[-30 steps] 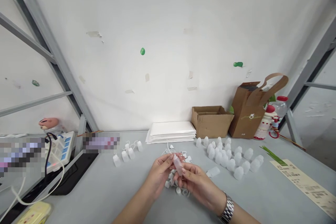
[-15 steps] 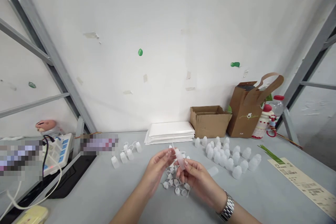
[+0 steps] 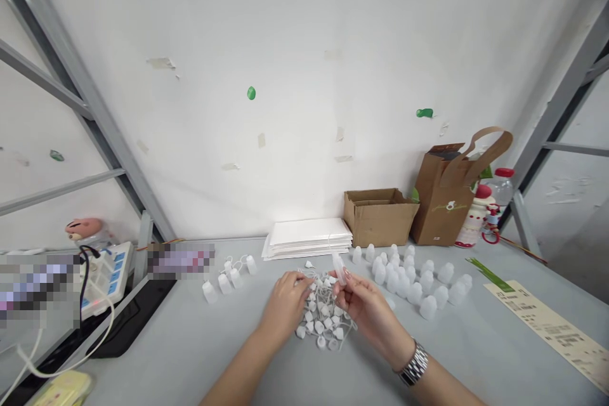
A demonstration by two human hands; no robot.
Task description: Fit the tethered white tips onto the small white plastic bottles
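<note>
A translucent plastic bottle (image 3: 339, 268) is gripped in my right hand (image 3: 366, 304), tilted and raised above the table. My left hand (image 3: 287, 304) is down at the left edge of a pile of small white caps with loop straps (image 3: 326, 311). Its fingers are curled together among the caps, and whatever they pinch is hidden. One single cap (image 3: 309, 264) lies just behind the pile. To the right of my right hand stand several uncapped-looking translucent bottles (image 3: 402, 280). Over on the left is a small group of capped bottles with straps (image 3: 230, 279).
A stack of white flat sheets or envelopes (image 3: 308, 236), a cardboard box (image 3: 380, 219) and a brown paper bag (image 3: 438, 203) line the wall. At left are a power strip (image 3: 114, 279) with cables and a black mat (image 3: 130, 317). A printed card (image 3: 547, 327) lies at right.
My left hand has left the bottle and lowered to the cap pile. My right hand keeps the bottle and has shifted slightly right and up.
</note>
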